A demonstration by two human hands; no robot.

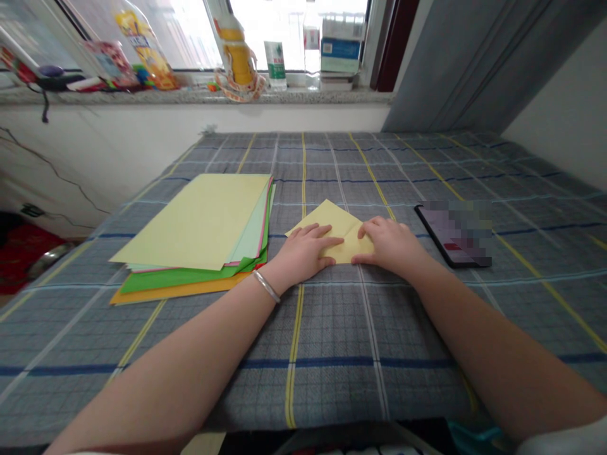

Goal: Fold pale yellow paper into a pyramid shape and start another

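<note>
A folded sheet of pale yellow paper (327,213) lies on the checked cloth, its peak pointing away from me. My left hand (307,251), a silver bangle at its wrist, rests flat on the paper's left part with the fingers spread. At the right corner, my right hand (389,245) has its fingers curled over the paper and its thumb along the near edge. The right corner itself is hidden under that hand. A crease line shows on the paper between the two hands.
Left of my hands is a stack of coloured paper (203,218), pale yellow on top. A phone (448,237) lies at the right on the checked cloth (332,328). Beyond the far edge, the windowsill (184,96) holds bottles, a tube (275,63) and boxes (340,47).
</note>
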